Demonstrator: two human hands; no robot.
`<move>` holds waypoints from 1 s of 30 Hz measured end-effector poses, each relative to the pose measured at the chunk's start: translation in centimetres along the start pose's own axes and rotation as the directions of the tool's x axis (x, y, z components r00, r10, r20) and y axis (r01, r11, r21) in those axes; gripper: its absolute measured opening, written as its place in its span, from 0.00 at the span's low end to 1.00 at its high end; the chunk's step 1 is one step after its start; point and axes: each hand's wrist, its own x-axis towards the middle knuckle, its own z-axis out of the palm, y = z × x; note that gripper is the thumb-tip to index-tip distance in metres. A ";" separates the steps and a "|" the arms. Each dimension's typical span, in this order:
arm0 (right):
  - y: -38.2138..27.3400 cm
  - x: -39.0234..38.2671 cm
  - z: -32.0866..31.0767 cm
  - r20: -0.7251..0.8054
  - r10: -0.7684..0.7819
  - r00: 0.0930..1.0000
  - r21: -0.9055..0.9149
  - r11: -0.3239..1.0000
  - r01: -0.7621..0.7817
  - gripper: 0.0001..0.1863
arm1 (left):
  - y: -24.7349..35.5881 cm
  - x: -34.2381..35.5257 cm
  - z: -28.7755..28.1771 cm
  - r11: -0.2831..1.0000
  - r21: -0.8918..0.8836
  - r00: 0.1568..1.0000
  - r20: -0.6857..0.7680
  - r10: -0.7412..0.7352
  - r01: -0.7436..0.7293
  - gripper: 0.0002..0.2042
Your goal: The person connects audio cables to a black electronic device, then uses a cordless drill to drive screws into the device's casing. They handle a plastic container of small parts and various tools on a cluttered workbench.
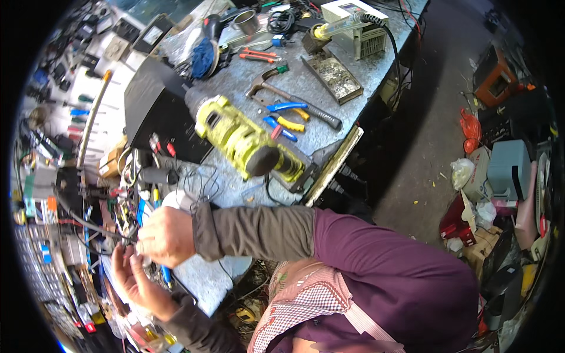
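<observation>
Both my hands are close together over the left end of the bench. My right hand [168, 235] reaches across with its fingers bent into a pinch. Just below it, my left hand [144, 288] is turned palm up, its fingers loosely curled and its thumb near the right fingertips. Something small seems to be between the fingertips, but I cannot make it out. A dark grey cable [88, 223] runs in from the left toward the fingers; whether they grip it is not clear. Beside the right wrist is a white rounded object [179, 200], partly covered.
On the bench [229, 188], a yellow-green cordless drill [238, 138] stands tall near my right arm. Beyond it lie a claw hammer [300, 103], pliers [288, 122], a metal tray [335, 76] and a black box [168, 109]. Tools crowd the left; clutter lines the floor at right.
</observation>
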 end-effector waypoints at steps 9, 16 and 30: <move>-11.5 -2.6 -13.8 -0.027 0.082 0.996 -0.091 0.992 -0.085 0.14 | -8.1 -14.3 -5.0 0.970 0.216 0.986 -0.144 -0.083 0.114 0.15; -8.9 -3.0 -21.9 -0.370 0.397 0.840 -0.511 0.668 -0.541 0.38 | -10.4 -15.8 -2.5 0.968 0.047 0.955 -0.185 -0.233 0.245 0.11; 3.8 -3.2 -27.3 -0.307 0.449 0.839 -0.640 0.555 -0.531 0.19 | -10.8 -16.6 -0.3 0.971 0.148 0.980 -0.083 -0.178 0.189 0.07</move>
